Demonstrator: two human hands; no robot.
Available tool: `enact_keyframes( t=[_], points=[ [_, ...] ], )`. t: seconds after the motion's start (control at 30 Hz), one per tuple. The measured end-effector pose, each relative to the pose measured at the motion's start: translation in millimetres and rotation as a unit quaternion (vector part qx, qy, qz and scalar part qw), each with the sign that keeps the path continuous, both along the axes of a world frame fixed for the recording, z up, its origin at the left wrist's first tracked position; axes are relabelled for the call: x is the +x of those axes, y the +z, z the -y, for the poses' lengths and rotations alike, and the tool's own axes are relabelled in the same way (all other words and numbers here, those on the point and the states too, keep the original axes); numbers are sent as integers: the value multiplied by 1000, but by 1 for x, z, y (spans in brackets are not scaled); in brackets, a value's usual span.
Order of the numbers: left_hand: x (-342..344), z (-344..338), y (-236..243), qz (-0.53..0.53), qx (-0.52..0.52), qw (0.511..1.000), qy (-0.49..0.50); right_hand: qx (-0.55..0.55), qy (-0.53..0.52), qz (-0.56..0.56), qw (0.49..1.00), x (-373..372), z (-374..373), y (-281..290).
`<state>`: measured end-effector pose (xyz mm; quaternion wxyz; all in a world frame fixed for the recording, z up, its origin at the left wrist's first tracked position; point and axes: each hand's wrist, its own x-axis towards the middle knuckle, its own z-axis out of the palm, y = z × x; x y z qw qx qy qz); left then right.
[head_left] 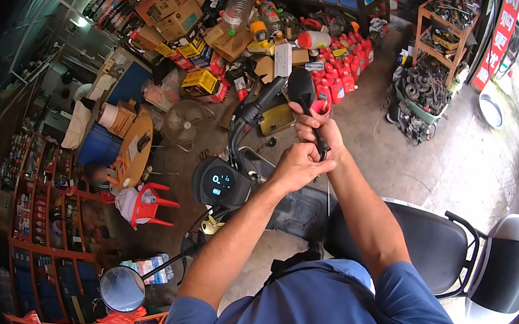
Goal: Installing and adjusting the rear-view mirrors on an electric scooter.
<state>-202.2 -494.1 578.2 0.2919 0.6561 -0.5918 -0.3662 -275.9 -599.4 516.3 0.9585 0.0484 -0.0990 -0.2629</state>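
A black rear-view mirror [301, 87] is held up over the far side of an electric scooter, its head pointing away from me. My right hand [324, 135] is closed around its stem. Just below, my left hand [302, 167] is closed with thumb and fingers at the stem's lower end [322, 148]. The scooter's handlebar grip [267, 100] lies to the left of the mirror, and its lit dashboard [222, 182] is left of my left hand. Another mirror [122, 288] stands on the scooter's near handlebar side. Beneath my forearms is the footboard [299, 212].
The black seat [404, 242] extends right to a rear backrest [507, 276]. Red bottles [342, 67], cardboard boxes [177, 18] and a fan [183, 121] stand beyond. A person sits by a round table [135, 148] and red chair [154, 205]. A parts rack [446, 36] stands far right.
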Motion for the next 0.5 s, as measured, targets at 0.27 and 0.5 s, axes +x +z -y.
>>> enact_keyframes(
  t=[0.27, 0.5],
  points=[
    [-11, -1, 8, 31, 23, 999, -1, -25, 3, 106, 994, -1, 0, 2],
    [-7, -1, 8, 45, 26, 999, -5, -33, -3, 98, 995, -1, 2, 6]
  ],
)
